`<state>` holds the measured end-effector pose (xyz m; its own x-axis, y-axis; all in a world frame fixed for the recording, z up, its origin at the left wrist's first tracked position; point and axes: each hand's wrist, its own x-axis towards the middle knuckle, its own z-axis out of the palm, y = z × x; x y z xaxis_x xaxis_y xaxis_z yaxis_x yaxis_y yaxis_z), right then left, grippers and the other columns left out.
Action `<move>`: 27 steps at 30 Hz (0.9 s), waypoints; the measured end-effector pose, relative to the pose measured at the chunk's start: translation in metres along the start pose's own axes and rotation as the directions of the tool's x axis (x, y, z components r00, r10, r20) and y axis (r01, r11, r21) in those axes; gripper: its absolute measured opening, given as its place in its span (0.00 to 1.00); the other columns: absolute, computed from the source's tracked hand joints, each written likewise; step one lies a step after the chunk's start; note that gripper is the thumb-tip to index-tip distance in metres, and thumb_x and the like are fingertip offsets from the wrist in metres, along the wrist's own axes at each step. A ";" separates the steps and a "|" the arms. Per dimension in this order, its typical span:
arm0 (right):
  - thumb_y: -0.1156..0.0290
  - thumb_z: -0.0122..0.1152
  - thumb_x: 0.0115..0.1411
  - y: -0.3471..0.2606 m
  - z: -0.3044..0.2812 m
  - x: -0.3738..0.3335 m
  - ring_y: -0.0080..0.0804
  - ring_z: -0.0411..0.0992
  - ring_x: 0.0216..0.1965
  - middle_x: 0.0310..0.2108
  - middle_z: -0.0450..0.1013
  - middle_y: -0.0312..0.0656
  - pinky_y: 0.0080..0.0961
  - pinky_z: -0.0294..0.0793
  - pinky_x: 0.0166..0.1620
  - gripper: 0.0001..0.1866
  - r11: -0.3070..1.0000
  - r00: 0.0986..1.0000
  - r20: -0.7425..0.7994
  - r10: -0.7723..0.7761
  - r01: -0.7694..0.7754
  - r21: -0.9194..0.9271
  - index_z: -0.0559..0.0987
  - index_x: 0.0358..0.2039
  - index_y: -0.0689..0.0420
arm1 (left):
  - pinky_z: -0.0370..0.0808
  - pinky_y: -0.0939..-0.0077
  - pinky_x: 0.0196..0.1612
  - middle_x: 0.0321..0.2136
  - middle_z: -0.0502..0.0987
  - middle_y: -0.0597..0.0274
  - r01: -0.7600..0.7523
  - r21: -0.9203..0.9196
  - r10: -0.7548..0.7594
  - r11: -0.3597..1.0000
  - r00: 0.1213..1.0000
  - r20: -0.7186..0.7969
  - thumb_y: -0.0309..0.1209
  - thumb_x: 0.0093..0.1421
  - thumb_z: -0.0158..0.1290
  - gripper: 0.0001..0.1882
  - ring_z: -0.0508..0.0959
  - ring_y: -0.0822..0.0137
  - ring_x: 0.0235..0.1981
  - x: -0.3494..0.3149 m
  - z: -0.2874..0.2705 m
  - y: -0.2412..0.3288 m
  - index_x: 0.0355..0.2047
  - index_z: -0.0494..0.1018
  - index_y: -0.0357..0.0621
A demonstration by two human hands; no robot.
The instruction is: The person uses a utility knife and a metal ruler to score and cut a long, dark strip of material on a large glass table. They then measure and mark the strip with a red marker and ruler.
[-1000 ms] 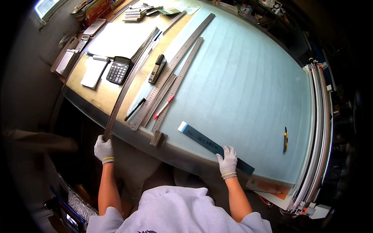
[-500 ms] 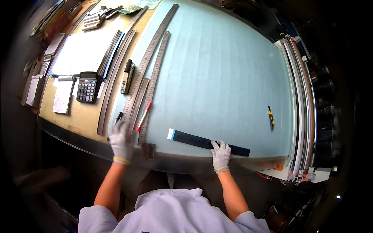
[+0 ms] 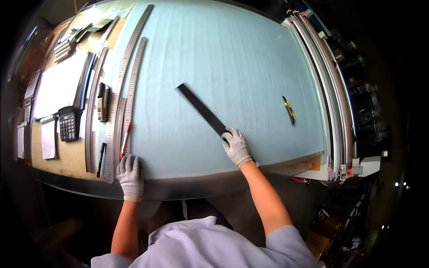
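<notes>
My right hand (image 3: 235, 145), in a grey knit glove, grips the near end of a flat black strip (image 3: 203, 109). The strip slants away to the far left over the pale blue work surface. At the table's front edge my left hand (image 3: 130, 176), gloved alike, lies with its fingers stretched out over the near ends of the steel rulers. What is under its palm is hidden. A red and white pen (image 3: 125, 139) lies just beyond its fingertips, across the narrower long ruler (image 3: 134, 76). The wider long ruler (image 3: 126, 62) runs alongside on the left.
A yellow and black utility knife (image 3: 289, 110) lies at the right, before long metal rails (image 3: 319, 85). On the left are a stapler (image 3: 103, 102), a black marker (image 3: 101, 160), a calculator (image 3: 68, 125), a notepad (image 3: 49, 138) and a stack of papers (image 3: 60, 87).
My right hand has lifted and swung the black strip to a slant; its white and blue end no longer shows. My left hand has settled over the ruler ends, covering a small brown piece. The view has shifted.
</notes>
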<state>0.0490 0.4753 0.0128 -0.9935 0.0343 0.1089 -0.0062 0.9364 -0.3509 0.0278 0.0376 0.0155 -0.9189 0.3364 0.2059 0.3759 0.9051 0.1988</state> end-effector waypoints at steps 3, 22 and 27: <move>0.60 0.72 0.56 0.001 0.017 -0.010 0.48 0.65 0.63 0.60 0.69 0.44 0.48 0.65 0.64 0.28 0.983 0.992 -0.048 0.119 -0.125 -0.135 0.75 0.56 0.51 | 0.59 0.43 0.69 0.64 0.69 0.51 0.028 0.028 -0.029 0.999 0.999 0.030 0.31 0.55 0.61 0.30 0.64 0.44 0.68 0.001 0.000 0.008 0.61 0.73 0.46; 0.61 0.62 0.66 0.081 -0.016 -0.092 0.51 0.68 0.62 0.59 0.73 0.47 0.47 0.66 0.65 0.18 0.992 0.979 -0.159 0.128 -0.128 0.014 0.80 0.52 0.56 | 0.36 0.51 0.78 0.78 0.46 0.50 0.183 0.255 -0.228 0.950 0.960 0.163 0.58 0.70 0.44 0.45 0.42 0.52 0.79 0.288 0.071 -0.002 0.76 0.49 0.39; 0.69 0.65 0.60 0.103 -0.016 -0.099 0.51 0.68 0.62 0.59 0.73 0.47 0.47 0.66 0.65 0.19 0.977 0.958 -0.193 0.211 -0.211 0.019 0.80 0.52 0.57 | 0.45 0.49 0.77 0.77 0.48 0.50 -0.140 0.025 0.124 0.990 0.936 0.329 0.58 0.65 0.52 0.50 0.48 0.49 0.78 0.168 0.074 0.087 0.77 0.47 0.41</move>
<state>0.1486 0.5744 -0.0190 -0.9314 0.2975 0.2096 0.2016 0.9013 -0.3835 -0.1022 0.1922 -0.0036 -0.8527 0.5132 -0.0978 0.4981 0.8551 0.1438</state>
